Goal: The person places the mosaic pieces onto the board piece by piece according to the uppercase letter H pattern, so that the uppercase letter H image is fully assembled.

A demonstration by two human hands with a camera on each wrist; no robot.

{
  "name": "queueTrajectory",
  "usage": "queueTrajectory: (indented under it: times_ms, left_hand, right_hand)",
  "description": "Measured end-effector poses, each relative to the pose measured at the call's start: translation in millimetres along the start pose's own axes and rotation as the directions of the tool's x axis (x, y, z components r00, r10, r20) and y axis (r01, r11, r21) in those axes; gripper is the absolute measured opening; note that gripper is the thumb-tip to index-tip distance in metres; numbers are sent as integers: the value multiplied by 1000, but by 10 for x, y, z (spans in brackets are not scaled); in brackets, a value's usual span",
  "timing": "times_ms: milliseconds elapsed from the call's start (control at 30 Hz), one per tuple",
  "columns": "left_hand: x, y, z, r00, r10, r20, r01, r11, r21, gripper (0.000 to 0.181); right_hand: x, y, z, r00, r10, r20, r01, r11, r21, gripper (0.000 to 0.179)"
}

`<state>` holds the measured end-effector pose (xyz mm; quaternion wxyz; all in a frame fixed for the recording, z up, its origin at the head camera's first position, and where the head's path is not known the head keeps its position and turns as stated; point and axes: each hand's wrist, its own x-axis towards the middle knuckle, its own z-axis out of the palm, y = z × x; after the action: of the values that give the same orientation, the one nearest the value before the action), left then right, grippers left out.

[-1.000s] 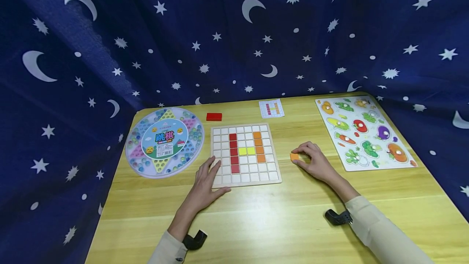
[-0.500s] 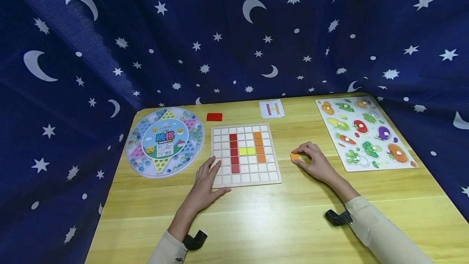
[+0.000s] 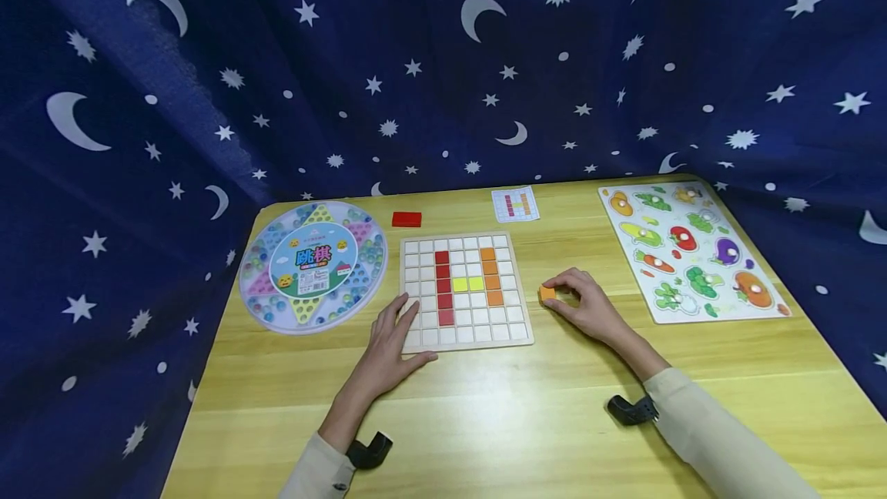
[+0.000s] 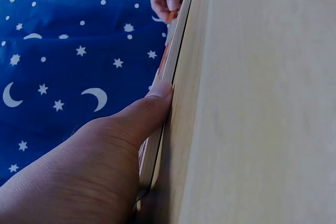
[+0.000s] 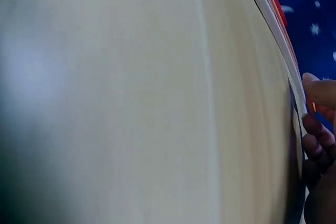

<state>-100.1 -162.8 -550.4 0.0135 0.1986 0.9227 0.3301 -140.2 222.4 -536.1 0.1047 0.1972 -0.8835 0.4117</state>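
Note:
A pale wooden grid board (image 3: pixel 480 345) lies mid-table. On it, several red tiles (image 3: pixel 443 286) form a left column, two yellow tiles (image 3: pixel 467 284) sit side by side, and several orange tiles (image 3: pixel 490 277) make a right column. My left hand (image 3: pixel 384 349) rests at the board's near left corner, fingers along its left side. In the left wrist view its thumb (image 4: pixel 144 116) lies against the front edge. My right hand (image 3: pixel 587 306) pinches an orange square tile (image 3: pixel 547 293) between thumb and fingers, just right of the board.
A red block (image 3: pixel 406 219) and a printed pattern card (image 3: pixel 515 205) lie behind the board. At left is a round Chinese checkers set (image 3: pixel 370 295) with marbles; at right, a vegetable knob puzzle (image 3: pixel 665 260). A star-and-moon curtain (image 3: pixel 416 45) hangs behind the table.
My right hand has shifted slightly left toward the board with the orange tile, which now appears tilted. The left hand has stayed at the board's corner.

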Motion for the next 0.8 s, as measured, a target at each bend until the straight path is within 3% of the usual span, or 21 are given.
queueTrajectory:
  times_ms: [200,367,800]
  left_hand:
    - [-1,-6,-10,1000,4,-6,-4,1000,-1,92]
    - [9,1,-9,1000,5,-3,-5,1000,-5,92]
    - [-2,-12,-10,1000,9,-9,-9,1000,-15,92]
  right_hand:
    - [113,-256,280,996,-54,78,46,995,91,25]
    - [158,-421,455,988,-80,135,69,994,87,26]
    - [153,-438,577,987,-47,152,40,998,50,27]
